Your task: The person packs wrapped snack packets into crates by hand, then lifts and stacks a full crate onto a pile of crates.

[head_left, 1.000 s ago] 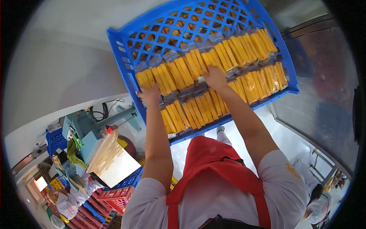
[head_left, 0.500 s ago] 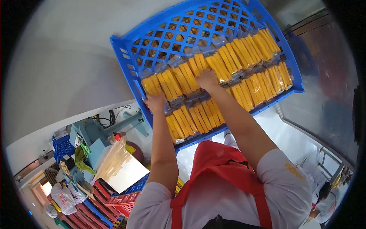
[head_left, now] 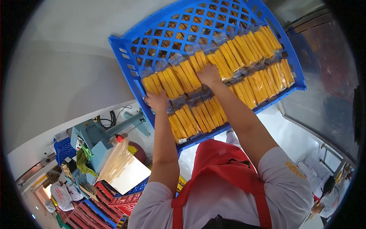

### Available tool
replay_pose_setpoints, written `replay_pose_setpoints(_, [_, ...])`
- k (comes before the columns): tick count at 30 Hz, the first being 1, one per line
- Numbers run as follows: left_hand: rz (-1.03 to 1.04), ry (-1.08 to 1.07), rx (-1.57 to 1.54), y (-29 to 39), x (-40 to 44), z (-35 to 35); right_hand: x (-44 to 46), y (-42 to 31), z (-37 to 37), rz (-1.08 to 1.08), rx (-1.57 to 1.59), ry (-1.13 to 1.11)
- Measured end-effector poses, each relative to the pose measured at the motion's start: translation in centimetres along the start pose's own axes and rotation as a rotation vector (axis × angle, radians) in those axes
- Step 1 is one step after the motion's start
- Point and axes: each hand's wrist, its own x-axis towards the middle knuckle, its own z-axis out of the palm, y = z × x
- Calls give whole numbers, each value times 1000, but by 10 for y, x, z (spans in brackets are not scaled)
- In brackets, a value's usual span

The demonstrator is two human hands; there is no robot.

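Note:
A large blue plastic crate [head_left: 131, 74] with a lattice floor holds two rows of clear plastic packs filled with yellow bars. My left hand [head_left: 157, 101] is at the left end of the upper row, close to the crate's side wall, its fingers curled against the packs of yellow bars [head_left: 166, 81]. Farther right along the same row, my right hand [head_left: 209, 75] grips around the packs near the middle. The fingertips of both hands are partly hidden by the packs. Below my hands runs the lower row of packs [head_left: 204, 114], standing side by side along the near wall.
More goods show through the lattice, beneath the crate. At lower left are a blue-grey machine [head_left: 89, 133], green-handled scissors [head_left: 87, 151], a cardboard-like sheet [head_left: 124, 168] and stacked red crates [head_left: 126, 202]. People in white are at lower left [head_left: 63, 196] and lower right [head_left: 329, 198]. A metal panel [head_left: 324, 72] stands right.
Both hands keep their places on the upper row, with my right hand shifted very slightly right. The view has moved a little; the packs look the same.

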Motion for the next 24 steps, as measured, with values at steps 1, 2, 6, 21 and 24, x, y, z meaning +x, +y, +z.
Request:
replay_pose_setpoints(1, [-1, 0, -1, 1, 4, 1, 3, -1, -4, -89, -40, -29])
replay_pose_setpoints(2, [80, 37, 5, 1, 11, 2, 8, -2, -7, -181, -81, -60])
replay_pose_setpoints(6, [410, 69, 7, 21, 61, -8, 48, -11, -2, -259, 42, 110])
replay_pose_setpoints(21, [461, -930, 572, 38, 175, 25, 115, -12, -29, -419, -1, -80])
replay_pose_setpoints(24, [878, -873, 780, 22, 189, 40, 95, -7, -41, -524, 467, -175])
